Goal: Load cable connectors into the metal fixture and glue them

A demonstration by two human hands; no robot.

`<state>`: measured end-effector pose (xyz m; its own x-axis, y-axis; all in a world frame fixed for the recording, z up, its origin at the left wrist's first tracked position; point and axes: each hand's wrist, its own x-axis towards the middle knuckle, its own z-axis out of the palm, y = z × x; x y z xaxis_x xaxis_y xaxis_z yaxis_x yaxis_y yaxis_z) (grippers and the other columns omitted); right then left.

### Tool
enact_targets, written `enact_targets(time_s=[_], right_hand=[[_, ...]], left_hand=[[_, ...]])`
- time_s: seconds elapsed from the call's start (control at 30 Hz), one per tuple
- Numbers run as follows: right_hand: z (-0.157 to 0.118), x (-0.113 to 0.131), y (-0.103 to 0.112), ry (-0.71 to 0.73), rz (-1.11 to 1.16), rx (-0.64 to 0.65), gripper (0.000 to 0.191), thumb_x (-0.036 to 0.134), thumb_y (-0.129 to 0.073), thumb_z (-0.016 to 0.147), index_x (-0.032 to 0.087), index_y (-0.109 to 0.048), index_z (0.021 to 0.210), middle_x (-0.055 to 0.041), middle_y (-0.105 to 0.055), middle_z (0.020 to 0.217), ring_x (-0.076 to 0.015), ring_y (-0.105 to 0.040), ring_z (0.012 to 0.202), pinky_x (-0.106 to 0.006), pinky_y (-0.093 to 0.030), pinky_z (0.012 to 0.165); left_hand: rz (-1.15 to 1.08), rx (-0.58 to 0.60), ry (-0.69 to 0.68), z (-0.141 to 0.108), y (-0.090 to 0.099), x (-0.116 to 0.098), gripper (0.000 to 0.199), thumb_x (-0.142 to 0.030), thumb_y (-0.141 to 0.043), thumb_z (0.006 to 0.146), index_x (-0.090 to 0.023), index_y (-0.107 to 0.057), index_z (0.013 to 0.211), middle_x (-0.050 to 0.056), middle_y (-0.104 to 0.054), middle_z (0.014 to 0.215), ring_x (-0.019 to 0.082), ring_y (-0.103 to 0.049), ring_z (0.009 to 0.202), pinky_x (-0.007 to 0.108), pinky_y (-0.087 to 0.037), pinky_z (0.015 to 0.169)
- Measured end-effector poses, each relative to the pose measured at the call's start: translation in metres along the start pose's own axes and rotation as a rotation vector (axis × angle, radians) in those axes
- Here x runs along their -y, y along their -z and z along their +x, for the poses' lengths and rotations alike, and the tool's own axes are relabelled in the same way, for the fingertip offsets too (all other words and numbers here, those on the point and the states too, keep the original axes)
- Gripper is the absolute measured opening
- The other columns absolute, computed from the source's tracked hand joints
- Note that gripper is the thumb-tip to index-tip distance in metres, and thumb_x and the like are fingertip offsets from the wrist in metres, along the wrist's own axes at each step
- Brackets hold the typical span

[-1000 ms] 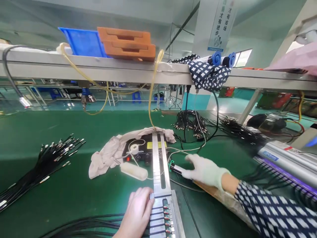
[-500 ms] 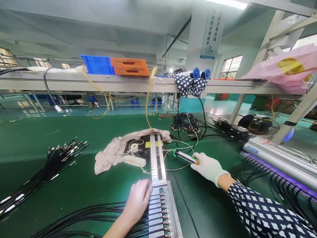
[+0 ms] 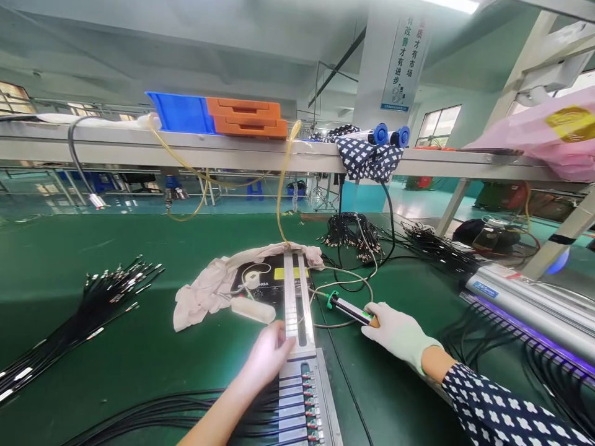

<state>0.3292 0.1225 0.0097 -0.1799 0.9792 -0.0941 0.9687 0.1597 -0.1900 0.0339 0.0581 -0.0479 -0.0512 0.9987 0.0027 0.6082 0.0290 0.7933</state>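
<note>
My gloved right hand [image 3: 395,331] is wrapped around the rear end of a dispensing syringe [image 3: 351,310]. The syringe has a dark barrel and a green cap with a hose, and it lies slantwise above the table, right of the rail. My bare left hand [image 3: 267,359] closes its thumb and fingers on the edge of a long metal fixture [image 3: 320,378], where a slotted rail [image 3: 289,297] joins it. Several black cables [image 3: 186,409] run under my left forearm into the fixture's slots, their small metal connectors [image 3: 309,396] lined up along the right side.
Behind the rail sit a black control box [image 3: 260,291] and a pinkish cloth [image 3: 199,303]. Bundles of black cables lie left [image 3: 93,316] and at the back [image 3: 351,232]. A silver bar machine [image 3: 525,303] with purple light stands right. A shelf [image 3: 186,148] crosses above, carrying blue [image 3: 181,114] and orange bins [image 3: 246,118].
My left hand has moved up the fixture, its thumb now across the rail's near end. The syringe and my right hand keep nearly the same place; the view has shifted slightly.
</note>
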Motion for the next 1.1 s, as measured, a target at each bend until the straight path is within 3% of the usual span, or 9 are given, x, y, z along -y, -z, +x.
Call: enact_targets(time_s=[0.1, 0.27, 0.43, 0.57, 0.67, 0.8, 0.9, 1.03, 1.1], right_hand=[[-0.002, -0.001, -0.004, -0.018, 0.018, -0.017, 0.029, 0.038, -0.056, 0.086, 0.026, -0.061, 0.111, -0.0035, -0.061, 0.102, -0.0215, -0.063, 0.081, -0.03, -0.039, 0.065], [0.002, -0.004, 0.007, -0.098, 0.038, -0.073, 0.028, 0.04, -0.051, 0.091, 0.025, -0.059, 0.114, -0.0045, -0.058, 0.105, -0.019, -0.061, 0.075, -0.032, -0.042, 0.068], [0.052, 0.012, 0.015, -0.158, 0.05, -0.097, 0.036, 0.044, -0.054, 0.097, 0.018, -0.055, 0.123, -0.0081, -0.059, 0.115, -0.0197, -0.062, 0.089, -0.038, -0.051, 0.081], [0.094, 0.04, 0.01, -0.174, 0.057, -0.084, 0.034, 0.04, -0.059, 0.097, 0.016, -0.058, 0.121, -0.0091, -0.06, 0.119, -0.0219, -0.063, 0.099, -0.042, -0.055, 0.085], [0.101, 0.056, 0.004, -0.142, 0.049, -0.1, 0.033, 0.037, -0.061, 0.096, 0.015, -0.059, 0.12, -0.0093, -0.06, 0.121, -0.0236, -0.062, 0.104, -0.045, -0.053, 0.089], [0.079, 0.061, 0.006, -0.028, 0.042, -0.202, 0.043, 0.035, -0.064, 0.092, 0.017, -0.053, 0.13, -0.0114, -0.05, 0.135, -0.0315, -0.048, 0.124, -0.056, -0.039, 0.104], [0.044, 0.061, 0.012, 0.116, 0.118, -0.221, 0.046, 0.028, -0.064, 0.088, 0.018, -0.052, 0.131, -0.0136, -0.048, 0.139, -0.0341, -0.04, 0.131, -0.054, -0.029, 0.11], [-0.018, 0.063, -0.005, 0.301, 0.352, -0.128, 0.032, 0.033, -0.049, 0.094, 0.024, -0.058, 0.124, -0.006, -0.061, 0.127, -0.0217, -0.059, 0.114, -0.034, -0.044, 0.101], [-0.045, 0.061, -0.029, 0.339, 0.489, -0.066, 0.033, 0.037, -0.039, 0.097, 0.023, -0.058, 0.121, -0.0042, -0.067, 0.117, -0.0174, -0.066, 0.099, -0.028, -0.052, 0.089]], left_hand=[[-0.116, 0.015, 0.068, 0.016, -0.006, 0.002, 0.027, -0.041, -0.057, 0.094, -0.014, -0.061, 0.096, 0.001, -0.063, 0.087, 0.013, -0.06, 0.072, 0.03, -0.052, 0.067], [-0.262, 0.048, 0.137, 0.021, -0.009, 0.01, 0.026, -0.039, -0.057, 0.095, -0.014, -0.061, 0.094, -0.001, -0.062, 0.081, 0.01, -0.058, 0.063, 0.025, -0.051, 0.059], [-0.33, 0.094, 0.182, 0.027, -0.008, 0.009, 0.022, -0.035, -0.06, 0.094, -0.013, -0.06, 0.089, -0.003, -0.06, 0.074, 0.009, -0.056, 0.06, 0.023, -0.049, 0.056], [-0.29, 0.143, 0.193, 0.027, 0.0, -0.002, 0.024, -0.036, -0.059, 0.094, -0.013, -0.062, 0.102, 0.002, -0.065, 0.091, 0.012, -0.063, 0.073, 0.029, -0.055, 0.065], [-0.234, 0.166, 0.192, 0.026, 0.005, -0.009, 0.028, -0.036, -0.06, 0.094, -0.014, -0.061, 0.11, 0.005, -0.065, 0.103, 0.016, -0.065, 0.084, 0.034, -0.057, 0.073], [-0.15, 0.167, 0.181, 0.03, 0.002, -0.016, 0.031, -0.037, -0.059, 0.094, -0.015, -0.06, 0.115, 0.007, -0.064, 0.111, 0.018, -0.065, 0.091, 0.037, -0.057, 0.078], [-0.074, 0.145, 0.156, 0.027, 0.005, -0.018, 0.031, -0.039, -0.058, 0.094, -0.015, -0.06, 0.114, 0.006, -0.064, 0.109, 0.018, -0.065, 0.091, 0.038, -0.057, 0.078], [0.051, 0.148, 0.036, -0.016, 0.044, -0.007, 0.039, -0.046, -0.059, 0.09, -0.017, -0.061, 0.115, 0.007, -0.065, 0.108, 0.022, -0.062, 0.098, 0.043, -0.05, 0.09], [0.115, 0.217, -0.043, -0.053, 0.077, 0.007, 0.057, -0.053, -0.074, 0.073, -0.024, -0.061, 0.12, 0.008, -0.061, 0.123, 0.028, -0.055, 0.116, 0.045, -0.041, 0.104]])
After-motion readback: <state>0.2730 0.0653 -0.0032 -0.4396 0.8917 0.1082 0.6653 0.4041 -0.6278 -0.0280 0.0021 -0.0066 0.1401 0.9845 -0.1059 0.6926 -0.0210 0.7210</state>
